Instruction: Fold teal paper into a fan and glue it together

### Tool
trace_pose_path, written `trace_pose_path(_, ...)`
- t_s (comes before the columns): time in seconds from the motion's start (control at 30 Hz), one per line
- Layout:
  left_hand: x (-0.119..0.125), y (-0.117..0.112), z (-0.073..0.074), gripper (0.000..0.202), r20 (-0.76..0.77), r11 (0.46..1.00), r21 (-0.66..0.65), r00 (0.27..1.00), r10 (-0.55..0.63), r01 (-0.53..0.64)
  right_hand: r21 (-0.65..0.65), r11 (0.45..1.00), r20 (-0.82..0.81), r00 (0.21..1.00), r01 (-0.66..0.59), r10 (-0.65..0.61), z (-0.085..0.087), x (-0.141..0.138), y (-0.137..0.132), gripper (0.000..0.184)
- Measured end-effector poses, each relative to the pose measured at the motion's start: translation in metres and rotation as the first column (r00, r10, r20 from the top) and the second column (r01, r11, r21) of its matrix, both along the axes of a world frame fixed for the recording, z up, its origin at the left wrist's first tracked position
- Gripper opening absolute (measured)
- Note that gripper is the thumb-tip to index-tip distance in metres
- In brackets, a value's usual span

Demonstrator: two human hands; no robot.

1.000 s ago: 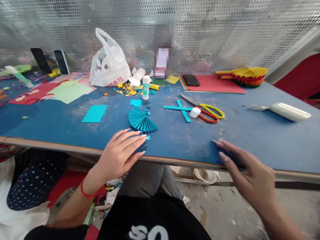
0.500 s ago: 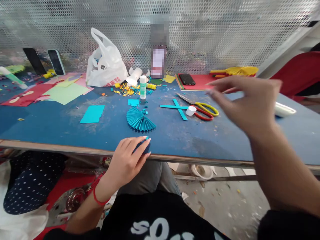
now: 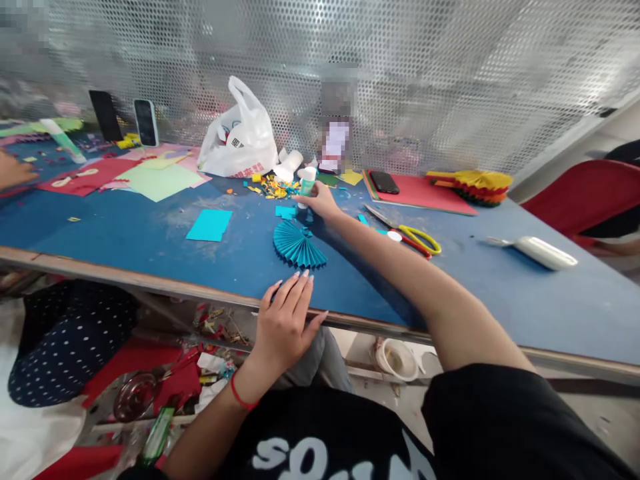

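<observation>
My right hand (image 3: 323,201) reaches across the table and grips an upright glue stick (image 3: 308,185) with a white cap. Just below it lies a pleated teal paper fan (image 3: 296,245), with a small blue paper piece (image 3: 285,212) behind it. My left hand (image 3: 290,300) rests flat at the table's front edge, fingers stretched out, close to the fan. To the right are scissors (image 3: 419,239) with red and yellow handles, beside a white round cap (image 3: 395,236) and blue paper strips partly hidden by my right forearm. A blue paper sheet (image 3: 209,225) lies left of the fan.
Behind the fan stand a white plastic bag (image 3: 243,143) and yellow paper scraps (image 3: 275,189). A phone (image 3: 384,182) lies on red paper (image 3: 435,195). Coloured sheets (image 3: 157,180) spread at left, near another person's hand (image 3: 14,172). A white packet (image 3: 545,253) lies right.
My right hand has moved from the raised right side to the glue stick and taken hold of it. My left hand has flattened onto the table edge; the view has shifted.
</observation>
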State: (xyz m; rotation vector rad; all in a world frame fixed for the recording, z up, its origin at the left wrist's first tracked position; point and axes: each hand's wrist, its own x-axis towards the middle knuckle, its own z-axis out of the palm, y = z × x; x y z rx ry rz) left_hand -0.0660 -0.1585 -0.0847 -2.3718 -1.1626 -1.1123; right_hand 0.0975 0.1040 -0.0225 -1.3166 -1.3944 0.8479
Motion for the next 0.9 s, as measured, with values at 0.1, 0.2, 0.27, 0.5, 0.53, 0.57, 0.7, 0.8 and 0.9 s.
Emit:
trace_pose_path(0.1, -0.002, -0.001, 0.002, 0.05, -0.006, 1.0, -0.011, 1.0, -0.007, 0.007, 0.012, 0.995, -0.037, 0.994, -0.098, 0.098, 0.001, -0.002, 0.004, 0.036)
trace_pose_path(0.2, -0.003, -0.002, 0.002, 0.054, 0.001, 0.999, -0.032, 1.0, -0.017, 0.017, 0.124, 0.989, -0.082, 0.992, -0.086, 0.096, 0.006, 0.019, -0.013, 0.036)
trace_pose_path(0.27, -0.003, -0.001, 0.002, 0.057, 0.008, 0.999, -0.033, 1.0, -0.021, 0.021, 0.168, 0.985, -0.067, 0.997, -0.038, 0.05, 0.011, 0.039, -0.033, 0.04)
trace_pose_path(0.5, -0.005, 0.001, 0.0, 0.055, 0.047, 0.998, 0.003, 0.997, -0.062, 0.062, 0.09, 0.979, -0.11, 0.975, -0.181, 0.191, 0.05, 0.062, -0.13, 0.041)
trace_pose_path(0.53, -0.005, 0.001, 0.001, 0.054, 0.075, 0.997, -0.003, 0.995, -0.071, 0.072, 0.129, 0.969, -0.116, 0.967, -0.21, 0.225, 0.058, 0.061, -0.142, 0.042)
trace_pose_path(0.57, -0.005, 0.001, 0.003, 0.053, 0.105, 0.996, -0.017, 0.991, -0.083, 0.085, 0.168, 0.96, -0.124, 0.961, -0.224, 0.246, 0.065, 0.059, -0.152, 0.041)
trace_pose_path(0.7, -0.002, -0.004, 0.013, 0.047, 0.156, 0.987, -0.131, 0.986, -0.067, 0.088, 0.312, 0.945, -0.313, 0.928, -0.101, 0.202, 0.078, 0.064, -0.171, 0.027)
trace_pose_path(0.8, 0.003, -0.006, 0.016, 0.062, 0.089, 0.98, -0.199, 0.995, 0.032, -0.014, 0.317, 0.948, -0.494, 0.847, -0.037, 0.198, 0.07, 0.07, -0.165, 0.027)
trace_pose_path(0.9, 0.005, -0.007, 0.014, 0.075, 0.059, 0.977, -0.197, 0.994, 0.093, -0.08, 0.312, 0.948, -0.542, 0.808, -0.06, 0.23, 0.056, 0.064, -0.161, 0.03)
